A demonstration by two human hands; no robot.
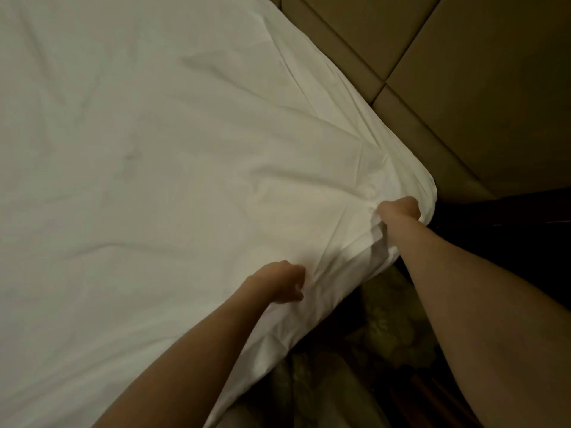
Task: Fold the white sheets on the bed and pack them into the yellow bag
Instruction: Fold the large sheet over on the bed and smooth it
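Note:
A white sheet [160,156] covers the bed and fills most of the head view, creased toward the near right corner. My right hand [400,208] grips a bunch of the sheet at that corner of the mattress, where the cloth folds over the edge. My left hand [278,284] is closed on the sheet along the near edge, a little to the left of the corner. Wrinkles run from both hands into the cloth. No yellow bag is in view.
A padded beige headboard [448,57] with panel seams runs along the upper right. Dark floor and a patterned carpet [380,332] lie beside the bed at the lower right.

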